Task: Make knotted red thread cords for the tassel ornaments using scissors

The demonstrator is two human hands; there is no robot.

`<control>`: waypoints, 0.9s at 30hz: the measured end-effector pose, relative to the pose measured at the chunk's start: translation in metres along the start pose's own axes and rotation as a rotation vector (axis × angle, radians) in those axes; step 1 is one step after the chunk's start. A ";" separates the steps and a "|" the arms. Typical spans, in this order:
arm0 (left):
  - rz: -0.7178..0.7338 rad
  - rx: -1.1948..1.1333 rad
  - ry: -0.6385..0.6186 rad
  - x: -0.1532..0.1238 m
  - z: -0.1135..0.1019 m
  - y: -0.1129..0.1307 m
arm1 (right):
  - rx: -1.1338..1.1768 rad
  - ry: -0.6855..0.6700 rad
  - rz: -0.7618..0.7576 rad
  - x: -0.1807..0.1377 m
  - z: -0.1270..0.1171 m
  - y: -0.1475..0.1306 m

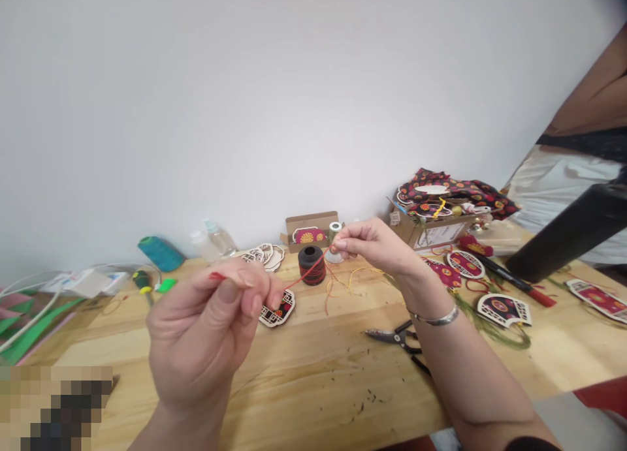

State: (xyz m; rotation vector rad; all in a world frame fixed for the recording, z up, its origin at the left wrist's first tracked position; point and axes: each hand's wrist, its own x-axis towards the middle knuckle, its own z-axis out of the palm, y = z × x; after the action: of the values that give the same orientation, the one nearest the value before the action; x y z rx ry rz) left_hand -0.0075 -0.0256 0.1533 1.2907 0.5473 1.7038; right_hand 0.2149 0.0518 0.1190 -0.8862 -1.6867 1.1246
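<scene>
Two pinches on one red cord [296,283]: one between thumb and forefinger of the left fingers [228,293], pressed together with a red bit showing; another in the right fingers [349,241], tips closed on the strand. Drawn fairly straight from one set of fingers to the other, raised above the surface [289,379]. Done so far, judging by this: cord picked up, gripped at two points and pulled out. Not visibly done: any knot along the stretch between the fingers, or any joining to the patterned ornament [278,311] just below the left fingers. Cannot tell what lies hidden inside either pinch, nor whether joined to the dark spool [312,268] beyond the gap between the fingers. Below the right fingers, loose yellow cord [353,286] and, lower, snips [392,335], both unheld. Farther right of those fingers, an ornament with a green tassel [514,335] beside it, seemingly further along; left of them, pale lattice pieces [269,256], apparently untouched.
</scene>
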 end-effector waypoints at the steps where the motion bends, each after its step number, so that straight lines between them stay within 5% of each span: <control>1: 0.001 -0.002 0.020 -0.001 0.000 -0.001 | -0.027 -0.029 0.009 0.000 -0.001 0.000; 4: -0.013 0.007 0.077 0.001 0.000 -0.007 | -0.211 -0.092 0.040 0.001 0.000 0.002; 7: -0.004 0.095 0.077 0.004 0.000 -0.021 | -0.311 -0.001 -0.003 -0.001 0.011 -0.002; 16: -0.101 0.199 0.039 0.004 0.004 -0.049 | 0.436 -0.184 -0.068 -0.014 0.059 -0.021; 27: -0.128 -0.118 0.001 0.008 0.005 -0.034 | 0.405 -0.105 0.094 -0.002 0.037 -0.008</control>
State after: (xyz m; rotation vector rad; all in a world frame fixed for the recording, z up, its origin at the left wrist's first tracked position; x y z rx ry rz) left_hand 0.0099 -0.0023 0.1324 1.1464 0.5111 1.6063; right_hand 0.1808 0.0362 0.1196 -0.6616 -1.4349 1.5321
